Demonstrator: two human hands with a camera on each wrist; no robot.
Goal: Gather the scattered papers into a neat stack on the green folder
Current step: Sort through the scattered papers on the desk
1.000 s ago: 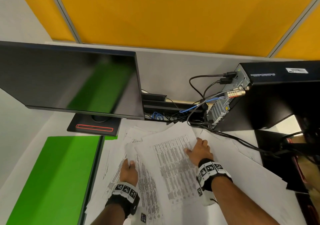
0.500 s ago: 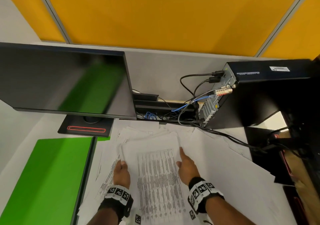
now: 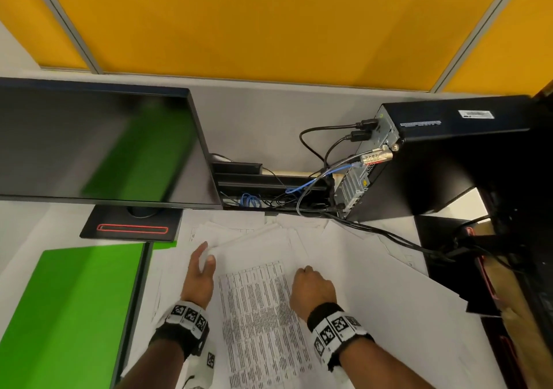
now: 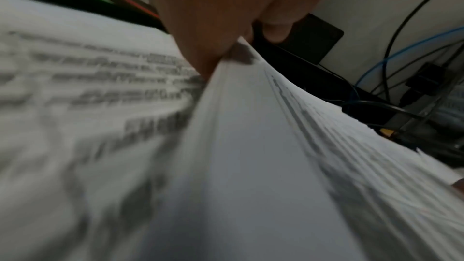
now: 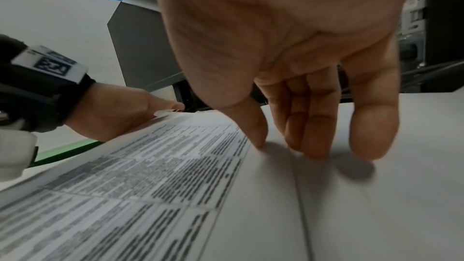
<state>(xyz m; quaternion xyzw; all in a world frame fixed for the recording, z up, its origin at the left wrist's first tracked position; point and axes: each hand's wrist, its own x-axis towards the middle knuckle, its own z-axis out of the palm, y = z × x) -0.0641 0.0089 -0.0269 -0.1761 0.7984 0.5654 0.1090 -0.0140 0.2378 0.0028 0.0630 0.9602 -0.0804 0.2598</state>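
Left hand: the left hand [image 3: 200, 272] pinches the upper left corner of the printed sheet [image 3: 263, 314], thumb on top and fingers beneath — the left wrist view shows that edge lifted and bowed off the sheets below.
Right hand: the right hand [image 3: 312, 287] has its fingers curled downward, fingertips [image 5: 314, 146] pressing on the right margin of the same sheet; it bears down on the paper but encloses nothing.
Printed sheet: it lies on top of the pile, between the two hands, its long side running toward the near edge of the desk.
Scattered papers: the scattered papers [image 3: 374, 284] fan out over the middle and right of the desk, overlapping at odd angles; a cable [image 3: 389, 236] from the computer tower [image 3: 449, 161] trails across the far ones.
Green folder: the green folder [image 3: 68, 308] sits along the left side of the desk, near the front left corner, just beside the pile; no sheet lies squarely on it yet.
Handling: the sheets look light, limp and slippery against each other — one corner alone will likely let a page droop and fan.
Where to hold: judged best at two opposite long edges, squeezing the sheets inward so they slide square before lifting them to the folder.
Monitor: the monitor [image 3: 98, 146] stands at the far left, its base just beyond the folder.
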